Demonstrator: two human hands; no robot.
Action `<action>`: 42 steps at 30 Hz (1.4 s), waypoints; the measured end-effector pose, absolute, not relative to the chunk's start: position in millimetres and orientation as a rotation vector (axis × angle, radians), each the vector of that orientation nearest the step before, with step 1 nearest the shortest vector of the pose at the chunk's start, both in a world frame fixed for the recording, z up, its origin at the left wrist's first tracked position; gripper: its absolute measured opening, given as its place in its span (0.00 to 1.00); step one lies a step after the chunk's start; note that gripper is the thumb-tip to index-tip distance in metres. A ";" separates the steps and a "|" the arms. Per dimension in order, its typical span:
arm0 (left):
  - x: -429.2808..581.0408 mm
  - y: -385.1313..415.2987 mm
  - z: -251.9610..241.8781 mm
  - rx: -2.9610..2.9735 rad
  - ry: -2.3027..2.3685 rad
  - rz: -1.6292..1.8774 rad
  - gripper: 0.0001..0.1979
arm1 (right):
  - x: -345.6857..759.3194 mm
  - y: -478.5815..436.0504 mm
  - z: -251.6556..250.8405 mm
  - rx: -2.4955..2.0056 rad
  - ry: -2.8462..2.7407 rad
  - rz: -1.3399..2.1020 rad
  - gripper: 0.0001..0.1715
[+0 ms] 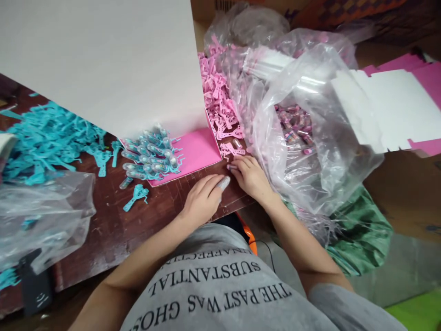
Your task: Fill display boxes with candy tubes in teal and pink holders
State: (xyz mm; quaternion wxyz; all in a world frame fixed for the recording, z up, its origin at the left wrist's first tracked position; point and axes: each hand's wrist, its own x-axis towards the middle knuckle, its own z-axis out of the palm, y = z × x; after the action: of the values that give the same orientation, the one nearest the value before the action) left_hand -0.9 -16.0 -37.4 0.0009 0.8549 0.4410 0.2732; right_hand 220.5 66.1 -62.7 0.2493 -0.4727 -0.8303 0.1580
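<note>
Over the front edge of the dark red-brown table, my left hand point(203, 197) is closed, with a small clear, whitish tube point(224, 184) sticking out between thumb and fingers. My right hand point(253, 179) is beside it, fingers pinched together on a small pinkish or purplish piece that is too small to make out. Just beyond the right fingertips lie a pink plastic clip-like piece point(231, 150) and a small clear tube with a pink end point(237, 143). To the left, a pink-floored box point(201, 149) holds rows of turquoise pieces with clear tubes point(151, 154).
A turquoise heap point(51, 138) lies on the left, near a plastic bag point(44, 211) and a black object point(36, 280). Pink pieces point(220, 99) are piled behind the box's tall white panel point(103, 59). An open clear bag point(330, 170) holds small tubes; flat cardboard point(396, 105) lies right.
</note>
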 end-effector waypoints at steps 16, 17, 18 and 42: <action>66.6 44.7 -73.8 2.630 1.164 0.651 0.20 | 299.3 -0.3 -54.9 -1.630 -1.923 0.442 0.18; 66.9 42.4 -74.5 2.627 1.145 0.630 0.20 | 296.2 1.4 -59.3 -1.615 -1.926 0.509 0.18; 67.0 41.1 -75.8 2.628 1.134 0.604 0.19 | 293.0 2.9 -63.1 -1.597 -1.919 0.570 0.19; 7.8 2.5 -37.2 1.183 1.106 0.583 0.11 | 263.2 20.8 -2.2 -1.122 -2.207 0.779 0.16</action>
State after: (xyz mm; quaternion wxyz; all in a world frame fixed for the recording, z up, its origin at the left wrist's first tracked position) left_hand 7.8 2.5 -37.2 0.6520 0.5210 0.4872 0.2570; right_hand 263.2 20.8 -2.2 0.2697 -0.4162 -0.8189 0.2889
